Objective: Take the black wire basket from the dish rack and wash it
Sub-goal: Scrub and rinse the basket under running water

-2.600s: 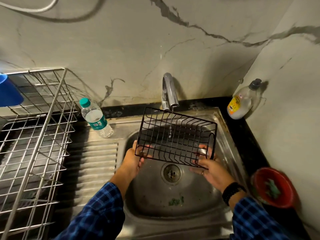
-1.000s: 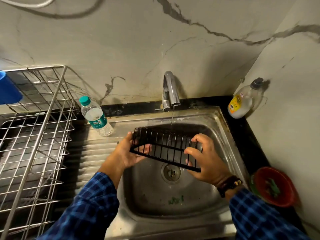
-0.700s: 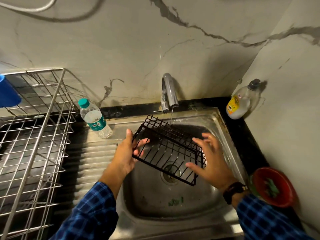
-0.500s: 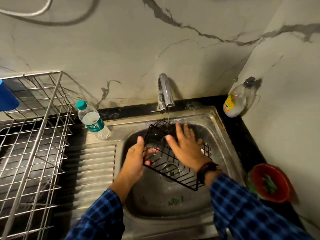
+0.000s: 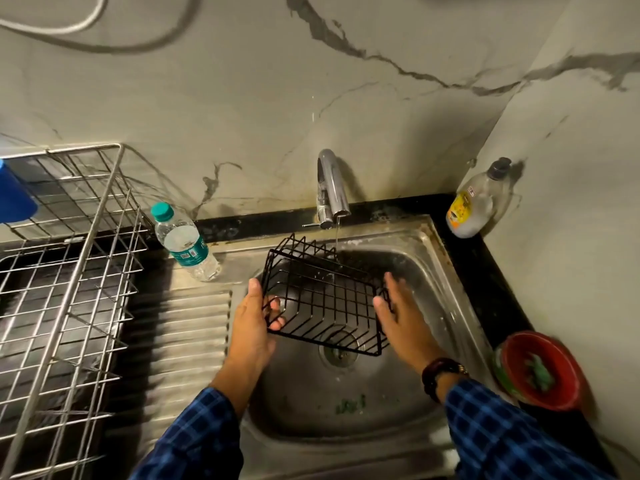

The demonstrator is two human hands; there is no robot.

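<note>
The black wire basket (image 5: 322, 296) hangs tilted over the steel sink (image 5: 429, 278), its open side turned toward me. A thin stream from the tap (image 5: 330, 188) falls onto its far rim. My left hand (image 5: 251, 327) grips the basket's left end, thumb outside and fingers curled in through the wires. My right hand (image 5: 398, 313) lies with straight fingers against the basket's right end. The steel dish rack (image 5: 65, 271) stands at the left.
A water bottle (image 5: 183, 245) with a teal cap stands on the ribbed drainboard (image 5: 187, 341). A soap bottle (image 5: 472, 206) sits in the back right corner. A red bowl (image 5: 540, 368) rests on the black counter at the right. A blue item (image 5: 14, 197) sits in the rack.
The basket has been turned over under the stream, from upright to tilted with its open side toward me. My right hand has slid from inside the basket to its right end.
</note>
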